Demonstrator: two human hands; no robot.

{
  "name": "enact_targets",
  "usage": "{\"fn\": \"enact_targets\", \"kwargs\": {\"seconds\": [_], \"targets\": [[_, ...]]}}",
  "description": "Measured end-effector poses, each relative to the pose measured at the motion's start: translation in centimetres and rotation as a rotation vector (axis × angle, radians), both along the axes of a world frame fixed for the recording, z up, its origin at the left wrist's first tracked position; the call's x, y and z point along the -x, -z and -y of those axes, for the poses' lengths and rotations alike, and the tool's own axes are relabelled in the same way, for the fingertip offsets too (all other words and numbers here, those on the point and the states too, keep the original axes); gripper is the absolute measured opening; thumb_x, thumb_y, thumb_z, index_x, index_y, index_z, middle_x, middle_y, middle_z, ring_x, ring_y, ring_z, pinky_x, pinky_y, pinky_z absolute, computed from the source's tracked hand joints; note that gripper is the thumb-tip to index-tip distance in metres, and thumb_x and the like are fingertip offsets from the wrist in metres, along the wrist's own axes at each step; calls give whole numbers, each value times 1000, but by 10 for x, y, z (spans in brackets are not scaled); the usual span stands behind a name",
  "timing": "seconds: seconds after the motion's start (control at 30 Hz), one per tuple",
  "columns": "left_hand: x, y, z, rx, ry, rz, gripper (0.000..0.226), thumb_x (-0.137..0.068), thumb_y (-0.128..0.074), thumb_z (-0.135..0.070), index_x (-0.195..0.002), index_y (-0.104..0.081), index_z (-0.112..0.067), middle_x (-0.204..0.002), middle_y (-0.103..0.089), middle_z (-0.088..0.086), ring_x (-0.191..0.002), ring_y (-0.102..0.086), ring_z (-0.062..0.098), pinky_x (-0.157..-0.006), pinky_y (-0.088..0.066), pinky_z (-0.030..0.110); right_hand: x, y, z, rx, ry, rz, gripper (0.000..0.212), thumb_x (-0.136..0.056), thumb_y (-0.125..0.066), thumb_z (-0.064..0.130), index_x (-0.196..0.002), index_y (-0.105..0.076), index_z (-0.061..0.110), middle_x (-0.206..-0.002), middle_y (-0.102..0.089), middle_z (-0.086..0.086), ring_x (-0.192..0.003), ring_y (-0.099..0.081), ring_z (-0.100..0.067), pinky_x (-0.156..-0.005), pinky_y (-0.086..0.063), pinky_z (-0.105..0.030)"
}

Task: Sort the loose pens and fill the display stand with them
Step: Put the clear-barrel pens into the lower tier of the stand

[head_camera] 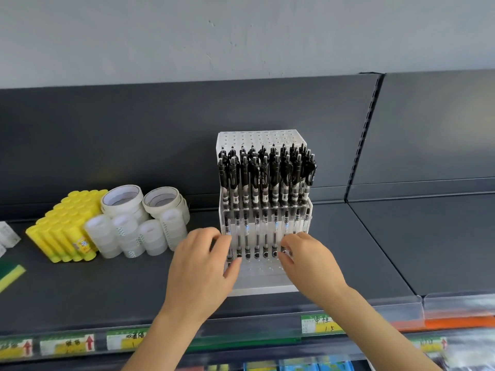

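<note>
Both hands meet at the foot of a clear display stand on a dark store shelf, where black pens already pack the stand's upper rows, upright and clip end up. The low front step in front of them shows bare holes. To the left of the stand, close but apart from it, lie a block of yellow glue sticks, white tape rolls and clear tape rolls. Price labels line the shelf's front rail.

The left hand clasps the stand's front left corner, fingers curled round the side wall and thumb on the low step. The right hand has its fingertips bunched against the front right of the stand; whether they pinch anything cannot be told. Both forearms come up from the bottom edge and converge on the stand, backs of the hands uppermost.
</note>
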State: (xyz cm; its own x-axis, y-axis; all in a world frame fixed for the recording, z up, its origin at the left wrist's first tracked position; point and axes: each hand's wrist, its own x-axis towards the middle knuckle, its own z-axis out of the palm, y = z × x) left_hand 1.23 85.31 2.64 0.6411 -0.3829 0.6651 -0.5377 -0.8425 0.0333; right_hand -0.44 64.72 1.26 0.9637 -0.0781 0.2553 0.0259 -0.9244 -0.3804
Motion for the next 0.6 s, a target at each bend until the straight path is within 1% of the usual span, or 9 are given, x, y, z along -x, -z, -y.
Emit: {"fn": "enact_targets", "kwargs": {"seconds": [0.03,0.1,0.17,0.23,0.33,0.47,0.53,0.6], "targets": [[4,-2,2,-20,20,20,30,-68,-82,-24,-89,-69,-7,-88,-62,5,-80,-59,25,-65,-49,34,3,1,2,26,12,6,17,-96,-46,23,-98,-60,13,-91,-58,-1,-77,-56,-20,-67,-52,-32],[9,-6,9,-48,69,1,29,-71,-79,-26,-91,-70,-8,-90,-63,5,-83,-60,25,-66,-50,34,10,4,5,74,25,27,18,-96,-48,23,-104,-61,14,-94,-60,0,-85,-56,-20,-73,-50,-30],[13,-7,17,-86,140,-47,29,-70,-79,-27,-91,-70,-10,-90,-63,3,-83,-60,23,-65,-51,33,19,7,9,124,45,46,13,-94,-54,23,-101,-62,15,-93,-60,0,-86,-55,-21,-72,-44,-28],[14,-5,29,-131,215,-97,30,-69,-79,-28,-93,-70,-12,-91,-63,2,-83,-60,22,-66,-52,32,29,11,15,174,89,0,12,-93,-55,24,-101,-61,16,-95,-59,1,-89,-56,-22,-74,-43,-30],[14,-1,55,-198,327,-173,35,-71,-79,-31,-99,-70,-12,-96,-65,1,-88,-62,21,-71,-55,32,45,16,31,183,173,-52,8,-93,-54,24,-97,-58,18,-96,-56,2,-93,-54,-23,-76,-42,-31],[18,5,102,-270,443,-276,43,-71,-79,-36,-107,-70,-15,-104,-66,-1,-99,-63,19,-79,-55,31,73,20,68,144,271,-119,25,-98,-46,29,-117,-56,16,-114,-56,-1,-107,-50,-23,-89,-43,-33],[22,7,127,-321,487,-315,49,-71,-79,-40,-112,-69,-17,-111,-66,-1,-106,-62,18,-86,-53,32,88,18,90,139,318,-134,27,-98,-44,30,-120,-54,17,-117,-54,0,-110,-49,-22,-92,-41,-33],[27,7,154,-364,525,-317,52,-68,-81,-43,-113,-70,-19,-113,-67,-1,-109,-63,19,-88,-52,33,104,15,114,113,367,-139,25,-99,-44,30,-118,-54,17,-115,-54,0,-110,-48,-22,-93,-40,-33]]}}
